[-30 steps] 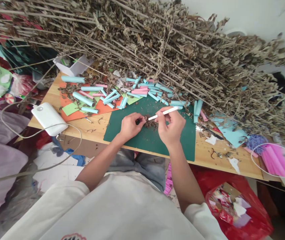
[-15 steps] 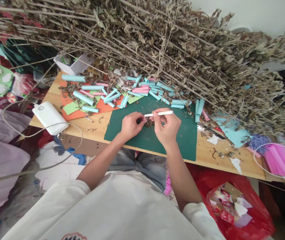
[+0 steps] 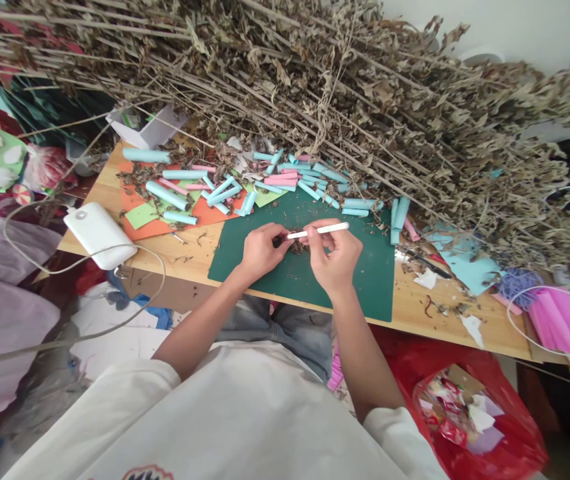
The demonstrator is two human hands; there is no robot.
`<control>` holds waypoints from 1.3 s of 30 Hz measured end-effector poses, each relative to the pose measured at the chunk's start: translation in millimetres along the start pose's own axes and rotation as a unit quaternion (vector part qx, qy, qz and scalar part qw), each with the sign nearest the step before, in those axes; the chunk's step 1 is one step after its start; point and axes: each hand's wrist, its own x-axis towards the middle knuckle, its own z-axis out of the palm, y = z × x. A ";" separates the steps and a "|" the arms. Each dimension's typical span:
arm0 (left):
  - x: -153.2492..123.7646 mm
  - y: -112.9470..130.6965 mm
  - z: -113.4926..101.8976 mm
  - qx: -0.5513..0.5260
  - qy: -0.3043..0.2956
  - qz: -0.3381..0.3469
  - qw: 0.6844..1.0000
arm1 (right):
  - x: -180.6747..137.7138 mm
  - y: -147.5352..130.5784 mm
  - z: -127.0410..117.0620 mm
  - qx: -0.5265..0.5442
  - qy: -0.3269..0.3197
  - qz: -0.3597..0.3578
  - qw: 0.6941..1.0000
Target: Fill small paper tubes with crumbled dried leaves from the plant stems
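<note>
Over wooden bench [image 3: 499, 333] and green mat [image 3: 289, 283], pinching slim white rod [image 3: 333, 229] pen-like in right hand [image 3: 335, 259], probably for steady aim, beside curled left hand [image 3: 262, 253] with contents too hidden to tell.

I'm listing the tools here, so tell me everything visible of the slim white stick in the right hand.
The slim white stick is straight and looks smooth and rigid, perhaps plastic, though I can't be sure. The bare right hand pinches it, hiding part of its length. It slants slightly, its right end higher in the picture, its left end meeting or nearly meeting the bare left hand. It is over the flat dark green mat.
</note>
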 end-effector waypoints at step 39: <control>-0.4 0.0 0.4 -0.003 0.012 0.002 1.000 | 16.2 3.3 4.6 -0.101 -0.076 -0.117 0.985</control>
